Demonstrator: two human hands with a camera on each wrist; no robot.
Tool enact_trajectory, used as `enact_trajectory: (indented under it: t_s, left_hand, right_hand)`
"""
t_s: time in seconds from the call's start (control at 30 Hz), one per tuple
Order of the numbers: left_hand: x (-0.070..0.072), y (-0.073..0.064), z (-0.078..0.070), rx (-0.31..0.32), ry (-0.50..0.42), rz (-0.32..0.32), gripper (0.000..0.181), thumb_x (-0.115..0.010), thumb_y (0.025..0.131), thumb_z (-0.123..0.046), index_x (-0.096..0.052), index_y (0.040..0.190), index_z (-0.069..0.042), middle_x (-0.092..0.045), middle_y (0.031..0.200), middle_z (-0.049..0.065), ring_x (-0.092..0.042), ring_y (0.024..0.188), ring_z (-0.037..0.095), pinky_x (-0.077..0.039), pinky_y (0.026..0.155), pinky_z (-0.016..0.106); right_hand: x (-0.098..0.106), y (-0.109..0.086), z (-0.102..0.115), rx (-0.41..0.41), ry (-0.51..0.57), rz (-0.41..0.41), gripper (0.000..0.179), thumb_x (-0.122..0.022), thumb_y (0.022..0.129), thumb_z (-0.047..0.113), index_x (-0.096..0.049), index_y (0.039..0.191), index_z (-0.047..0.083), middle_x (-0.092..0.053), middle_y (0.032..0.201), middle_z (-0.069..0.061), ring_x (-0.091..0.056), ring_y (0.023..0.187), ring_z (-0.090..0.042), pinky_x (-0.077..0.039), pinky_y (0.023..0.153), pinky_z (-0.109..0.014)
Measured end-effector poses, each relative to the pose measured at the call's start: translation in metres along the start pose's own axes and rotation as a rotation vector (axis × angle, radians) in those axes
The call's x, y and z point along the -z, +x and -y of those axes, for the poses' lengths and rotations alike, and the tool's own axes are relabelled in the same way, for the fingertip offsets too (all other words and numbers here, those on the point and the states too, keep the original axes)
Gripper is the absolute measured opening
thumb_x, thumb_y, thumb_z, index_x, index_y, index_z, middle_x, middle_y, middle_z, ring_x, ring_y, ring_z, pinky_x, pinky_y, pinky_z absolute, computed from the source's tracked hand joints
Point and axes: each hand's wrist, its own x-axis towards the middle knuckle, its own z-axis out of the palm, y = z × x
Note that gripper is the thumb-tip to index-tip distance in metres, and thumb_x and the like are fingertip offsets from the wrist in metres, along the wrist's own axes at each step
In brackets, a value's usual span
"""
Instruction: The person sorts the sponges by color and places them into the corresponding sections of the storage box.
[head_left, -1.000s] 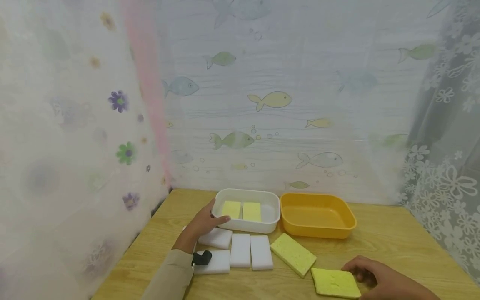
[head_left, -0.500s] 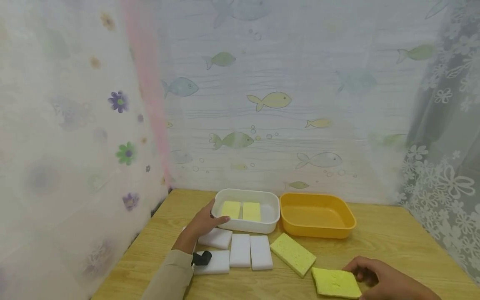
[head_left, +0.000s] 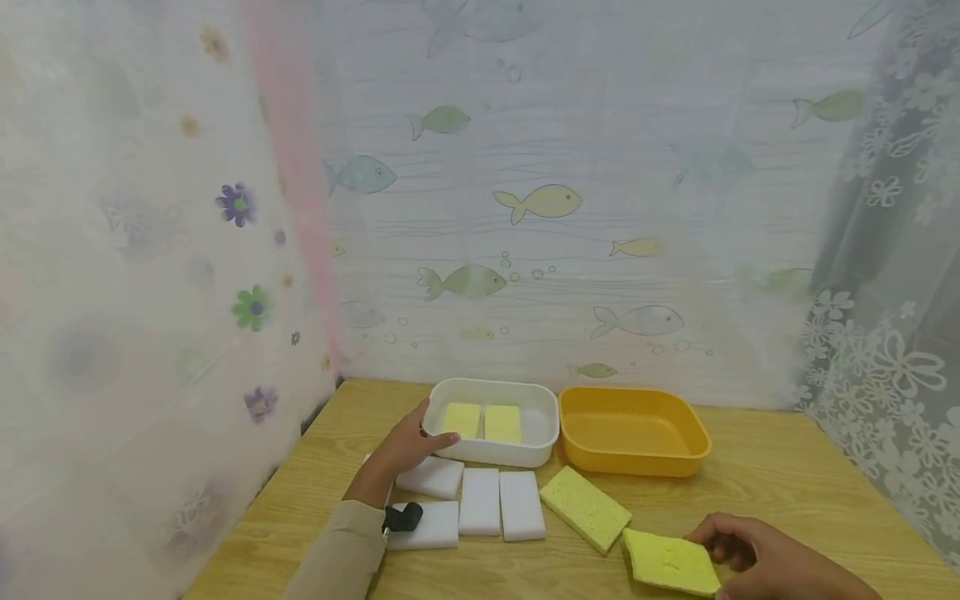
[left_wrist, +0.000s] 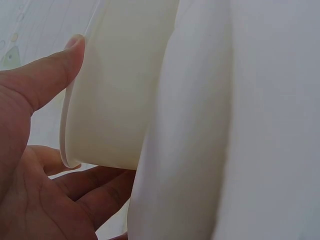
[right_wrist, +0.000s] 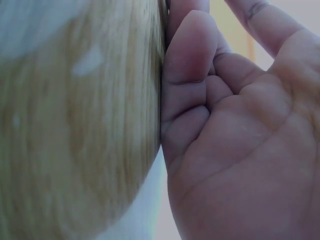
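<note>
Pale wood grain runs across the table (head_left: 757, 483) under my work, and here's the scene: a sheet printed with fish (head_left: 450, 225) stands behind it, a flowered sheet (head_left: 150, 333) closes in on the left beside a pink strip (head_left: 292, 167), and a greyish drape (head_left: 892, 350) with white blossoms hangs on the right. Down at the near edge, my right hand (head_left: 768, 554) has the nearest yellow sponge (head_left: 671, 565) by its right end, fingers at the far side, thumb at the near corner, most of the slab reaching out to the left of my grip. Its left corner comes right up near the slanted yellow sponge (head_left: 587, 510), which lies flat. Over on the other side, my left hand (head_left: 408, 442) grips the left end of the white tray (head_left: 510, 455), thumb over the rim, fingers round the outside. Inside, two yellow pieces (head_left: 502, 423) sit side by side. Just right of it, the orange tray (head_left: 633, 461): smooth, glossy, rounded corners, same low shape. Texture check: my sponge is pitted and a little warped, while the white blocks (head_left: 480, 502) in front of the white tray look smooth and crisp-edged, one partly behind the black device (head_left: 405, 517) at my left wrist.
</note>
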Motion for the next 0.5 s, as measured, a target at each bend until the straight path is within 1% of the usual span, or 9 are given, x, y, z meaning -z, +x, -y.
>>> enact_trajectory:
  t_s: [0.1,0.2,0.27,0.5]
  left_hand:
    - [-0.001,0.0005,0.0004,0.003,0.005,-0.003,0.096,-0.079,0.092,-0.043,-0.024,0.166,-0.014,-0.059,0.143,0.018,-0.061,0.123,0.031,-0.051,0.098,0.056]
    - [-0.002,0.0003,0.0002,0.006,0.013,-0.01,0.096,-0.079,0.092,-0.042,-0.025,0.165,-0.014,-0.059,0.142,0.018,-0.061,0.123,0.031,-0.051,0.098,0.056]
    - [-0.0026,0.0003,-0.0004,0.008,0.015,-0.011,0.095,-0.08,0.092,-0.041,-0.025,0.165,-0.014,-0.059,0.143,0.018,-0.061,0.123,0.032,-0.05,0.099,0.056]
    - [-0.0033,0.0017,-0.0022,0.025,0.019,-0.013,0.096,-0.079,0.092,-0.042,-0.024,0.166,-0.016,-0.058,0.144,0.018,-0.061,0.124,0.032,-0.05,0.1,0.057]
  right_hand:
    - [0.0,-0.0006,0.0008,-0.034,0.021,-0.01,0.04,-0.058,0.102,-0.001,-0.053,0.141,-0.003,-0.061,0.11,-0.001,-0.057,0.091,-0.011,-0.049,0.076,-0.034]
    - [0.0001,-0.0009,0.0016,-0.044,0.032,-0.013,0.039,-0.057,0.102,-0.001,-0.052,0.141,-0.004,-0.061,0.11,-0.002,-0.057,0.091,-0.009,-0.049,0.076,-0.034]
    - [0.0003,-0.0007,0.0023,-0.043,0.034,-0.014,0.038,-0.056,0.103,-0.001,-0.052,0.141,-0.005,-0.061,0.11,-0.003,-0.057,0.09,-0.01,-0.049,0.075,-0.035]
    - [0.0,-0.0006,0.0066,-0.058,0.032,-0.037,0.037,-0.057,0.102,0.0,-0.054,0.138,-0.006,-0.058,0.106,-0.002,-0.054,0.087,-0.008,-0.046,0.07,-0.031]
